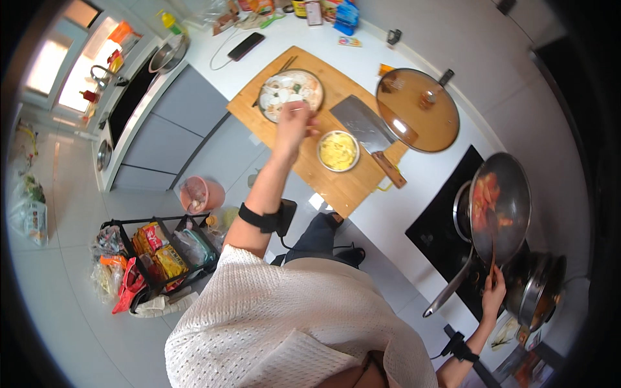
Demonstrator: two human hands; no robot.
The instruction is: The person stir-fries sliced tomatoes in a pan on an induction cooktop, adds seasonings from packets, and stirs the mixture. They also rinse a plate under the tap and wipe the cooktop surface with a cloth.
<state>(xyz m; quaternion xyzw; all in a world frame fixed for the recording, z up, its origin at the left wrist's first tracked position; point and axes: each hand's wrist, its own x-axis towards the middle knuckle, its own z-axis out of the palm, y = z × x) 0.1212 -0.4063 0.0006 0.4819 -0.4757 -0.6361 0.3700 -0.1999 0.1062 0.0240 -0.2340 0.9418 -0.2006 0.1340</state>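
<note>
My left hand [294, 127] is over the near edge of a round plate [315, 80] of white, sliced-looking food. Its fingers are partly curled and blurred; I cannot make out whether anything is between them. Just below it, a small bowl of yellow, egg-like food [338, 151] sits on the wooden cutting board [335, 194]. My right hand [493, 292] grips the handle of a spatula [494, 254], whose far end reaches into the wok [514, 213]. Red, tomato-like pieces [485, 194] lie in the wok, which tilts over the black cooktop [432, 228].
A cleaver [361, 123] lies on the board, beside a glass lid [422, 116]. A stack of pans [536, 291] stands right of the wok. At the back are a phone [246, 46] and food packets. A pink bin [203, 194] and a black rack [160, 257] stand on the floor.
</note>
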